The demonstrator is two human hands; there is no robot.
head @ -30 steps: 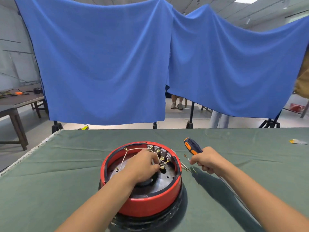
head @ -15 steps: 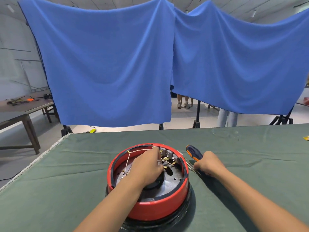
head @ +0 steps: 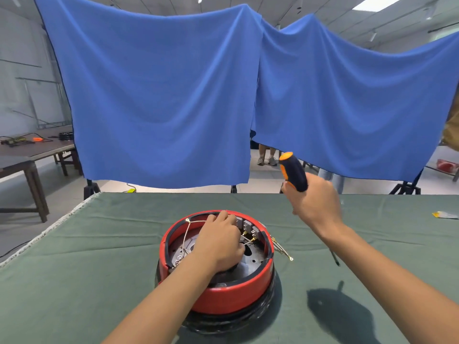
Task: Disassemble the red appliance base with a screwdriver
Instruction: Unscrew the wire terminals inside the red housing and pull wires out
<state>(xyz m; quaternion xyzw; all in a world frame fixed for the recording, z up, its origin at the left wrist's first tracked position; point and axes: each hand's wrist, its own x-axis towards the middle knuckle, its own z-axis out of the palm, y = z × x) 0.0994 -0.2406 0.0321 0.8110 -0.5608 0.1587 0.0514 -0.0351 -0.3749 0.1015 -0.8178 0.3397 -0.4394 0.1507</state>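
The red appliance base [head: 223, 297] stands upside down on the green cloth, its round inside open with a metal plate and thin wires with brass terminals. My left hand [head: 219, 240] reaches into it, fingers curled down among the wires near the far rim; what they hold is hidden. My right hand [head: 314, 203] is raised above the table to the right of the base and grips a screwdriver [head: 294, 173] by its dark blue and orange handle. The thin shaft points down, its tip in the air right of the base.
The green-covered table [head: 87, 269] has its left edge near a wooden side table [head: 27, 155]. Loose wire ends [head: 283, 250] lie right of the base. A small yellow-white scrap [head: 444, 215] sits far right. Blue cloth [head: 173, 95] hangs behind, with people's legs below it.
My right hand has lifted the screwdriver from beside the base up and to the right. My left hand stays inside the base, shifted slightly toward the far rim.
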